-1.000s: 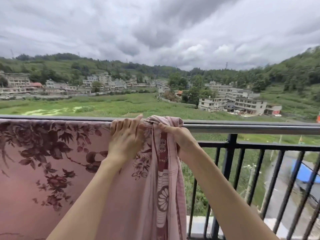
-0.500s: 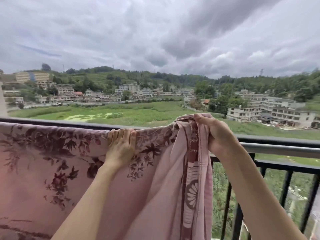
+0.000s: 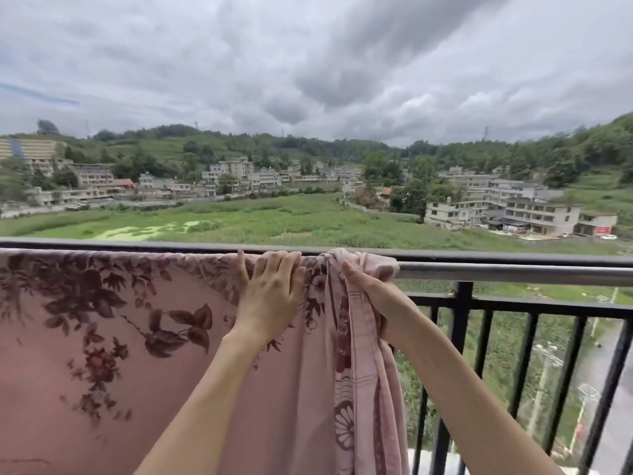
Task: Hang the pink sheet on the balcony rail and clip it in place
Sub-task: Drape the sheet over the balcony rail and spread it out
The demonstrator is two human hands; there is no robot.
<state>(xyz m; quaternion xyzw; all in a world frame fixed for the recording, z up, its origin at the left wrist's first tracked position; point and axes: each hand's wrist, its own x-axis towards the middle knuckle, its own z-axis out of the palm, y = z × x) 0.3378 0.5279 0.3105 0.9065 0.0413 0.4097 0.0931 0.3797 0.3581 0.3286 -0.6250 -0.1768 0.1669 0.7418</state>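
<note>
A pink sheet (image 3: 113, 365) with dark red flowers hangs over the metal balcony rail (image 3: 513, 273) and covers its left half. Its right end is gathered into a thick bunch (image 3: 356, 371) that drapes down from the rail. My left hand (image 3: 270, 293) lies flat on the sheet at the rail, fingers straight and pointing up. My right hand (image 3: 370, 289) grips the bunched end just below the rail, thumb on the near side. No clip is in view.
Right of the sheet the rail is bare, with black vertical bars (image 3: 462, 354) below it and a long drop to a road. Fields, houses and hills lie beyond under a cloudy sky.
My right hand lifted the bunched end above the rail and brought it back down onto it. My left hand stayed pressed on the sheet at the rail.
</note>
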